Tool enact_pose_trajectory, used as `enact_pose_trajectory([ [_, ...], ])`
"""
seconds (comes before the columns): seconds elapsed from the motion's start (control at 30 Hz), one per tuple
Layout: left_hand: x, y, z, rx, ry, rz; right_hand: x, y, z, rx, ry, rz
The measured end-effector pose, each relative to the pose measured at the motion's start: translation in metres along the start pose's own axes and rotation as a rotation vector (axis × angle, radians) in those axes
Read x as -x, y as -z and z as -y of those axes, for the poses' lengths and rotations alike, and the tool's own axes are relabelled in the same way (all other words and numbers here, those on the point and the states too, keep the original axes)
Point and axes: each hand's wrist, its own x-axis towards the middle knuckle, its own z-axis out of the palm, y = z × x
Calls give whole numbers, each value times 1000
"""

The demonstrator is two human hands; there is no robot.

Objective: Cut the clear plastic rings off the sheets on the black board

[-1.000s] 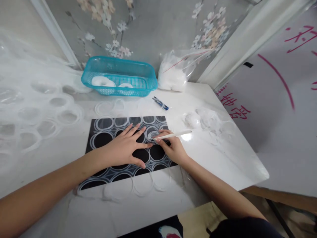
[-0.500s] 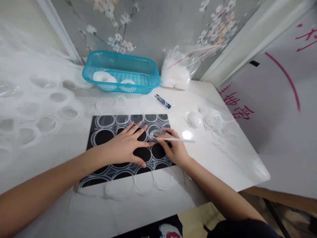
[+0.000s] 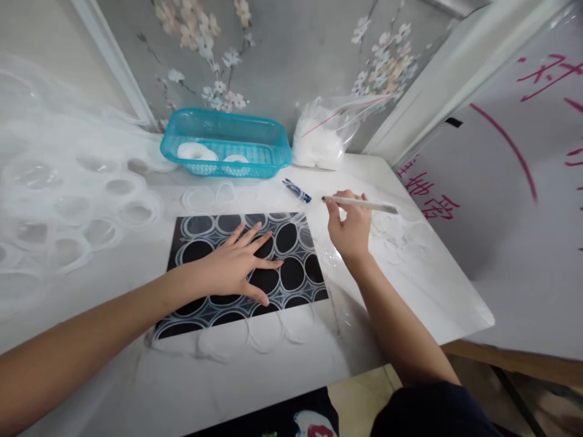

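A clear plastic sheet (image 3: 266, 311) with rows of white-rimmed circles lies over a black board (image 3: 291, 273). My left hand (image 3: 237, 261) rests flat on the sheet, fingers spread. To the right of the board, above the white table, my right hand (image 3: 350, 227) is closed around a slim pale pen-like stick (image 3: 371, 204). The stick lies nearly level, its dark tip pointing left. Clear thin pieces (image 3: 401, 230) lie on the table beyond that hand, which partly hides them. Whether the hand also holds a clear piece, I cannot make out.
At the back stands a blue plastic basket (image 3: 228, 121) with white rings inside. Beside it are a zip bag (image 3: 319, 142) of white material and a blue pen-like object (image 3: 297, 190). Clear sheets with round holes (image 3: 82, 206) are heaped at left. A whiteboard (image 3: 510, 243) leans at right.
My right hand has lifted off the sheet and moved right and away with the stick. The circle where it worked now looks plain black. My left hand has stayed in place.
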Motion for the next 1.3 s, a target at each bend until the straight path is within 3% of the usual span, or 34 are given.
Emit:
enact_pose_trajectory([
  [0.17, -2, 3, -3, -26, 26, -7, 37, 5, -9, -128, 11, 122],
  [0.27, -5, 5, -3, -26, 39, 15, 41, 10, -19, -132, -51, 1],
  [0.47, -2, 5, 1, 7, 56, 26, 23, 27, -24, -138, -143, -350],
  [0.6, 0, 4, 1, 12, 62, 21, 26, 33, -25, -111, -123, -363],
  [0.73, -1, 6, -6, -37, 64, -32, 28, 38, -54, -28, -166, -462],
  [0.87, -6, 7, -15, -116, 26, -153, 30, 41, -95, 98, -323, -292],
  [0.93, -9, 6, -18, -157, 8, -183, 31, 43, -99, 117, -331, -254],
  [1.07, -14, 2, -18, -225, -4, -195, 33, 41, -62, -40, -196, -287],
  [1.2, -12, -4, -14, -289, 1, -201, 40, 28, -16, -387, -201, 73],
  [1.3, -9, -8, -12, -317, -5, -229, 46, 17, -4, -508, -210, 286],
])
